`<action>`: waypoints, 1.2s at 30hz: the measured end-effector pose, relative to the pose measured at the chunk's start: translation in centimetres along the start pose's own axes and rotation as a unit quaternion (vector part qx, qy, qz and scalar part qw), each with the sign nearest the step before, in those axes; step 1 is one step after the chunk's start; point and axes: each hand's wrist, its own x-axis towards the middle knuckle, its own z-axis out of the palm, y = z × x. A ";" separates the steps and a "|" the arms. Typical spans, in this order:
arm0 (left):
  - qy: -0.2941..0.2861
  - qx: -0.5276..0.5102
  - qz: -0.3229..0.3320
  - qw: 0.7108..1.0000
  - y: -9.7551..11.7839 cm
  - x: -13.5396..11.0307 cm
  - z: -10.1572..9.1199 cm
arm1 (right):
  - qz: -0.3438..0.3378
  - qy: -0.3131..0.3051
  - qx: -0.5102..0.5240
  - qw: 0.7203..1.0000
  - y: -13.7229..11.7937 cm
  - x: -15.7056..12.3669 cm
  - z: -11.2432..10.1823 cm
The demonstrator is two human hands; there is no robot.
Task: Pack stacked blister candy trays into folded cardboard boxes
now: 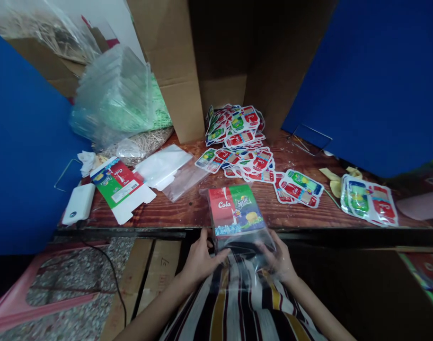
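Note:
A small printed box (234, 210), red and green with "Cola" and "Sprite" on it, sits inside a clear plastic bag (250, 246) at the table's front edge. The loose end of the bag hangs toward my striped top. My left hand (205, 259) holds the bag's left side, thumb on top and fingers curled at its edge. At the right side, my right hand (279, 259) grips the same bag; its fingertips are partly blurred behind the film. Behind the box lies a heap of jar-shaped cola and Sprite pouches (244, 137), with a few more pouches (298, 188) to its right.
A flattened printed carton (122, 187) and clear bags (163, 168) lie at left, beside a white power bank (79, 203) with a cable. A neat pouch stack (370, 200) is at right. A tall cardboard box (173, 71) and blue panels (372, 80) stand behind.

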 end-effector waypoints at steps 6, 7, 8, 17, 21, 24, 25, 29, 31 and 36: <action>0.051 0.227 0.163 0.959 0.6 1.1 -0.4 | -0.068 0.059 -0.114 0.989 -0.3 1.0 0.0; 0.071 0.244 0.198 0.947 0.6 1.2 -0.3 | -0.070 0.064 -0.130 0.987 -0.2 0.9 0.0; 0.091 0.253 0.233 0.935 0.6 1.2 -0.1 | -0.067 0.069 -0.140 0.985 0.0 0.7 0.0; 0.091 0.161 0.219 0.958 1.3 0.9 1.0 | 0.038 0.124 -0.017 0.991 0.2 -0.9 -0.3; -0.057 -0.053 -0.018 0.997 1.0 0.4 0.0 | 0.103 0.028 0.071 0.992 -0.2 -2.1 -0.5; -0.190 -0.271 -0.128 0.935 1.4 -0.4 -1.5 | 0.078 -0.073 0.046 0.993 -0.7 -3.0 -0.3; -0.213 -0.336 -0.146 0.906 1.7 -0.7 -2.1 | 0.058 -0.094 0.023 0.994 -0.9 -3.2 -0.2; -0.288 -0.499 -0.207 0.791 2.9 -1.8 -3.6 | -0.035 -0.167 -0.025 0.985 -2.7 -3.3 0.9; -0.302 -0.507 -0.218 0.777 3.4 -2.4 -3.8 | -0.079 -0.212 -0.009 0.974 -3.9 -3.1 1.5; -0.266 -0.455 -0.178 0.831 4.8 -3.8 -3.4 | -0.137 -0.304 0.028 0.942 -7.0 -2.9 2.8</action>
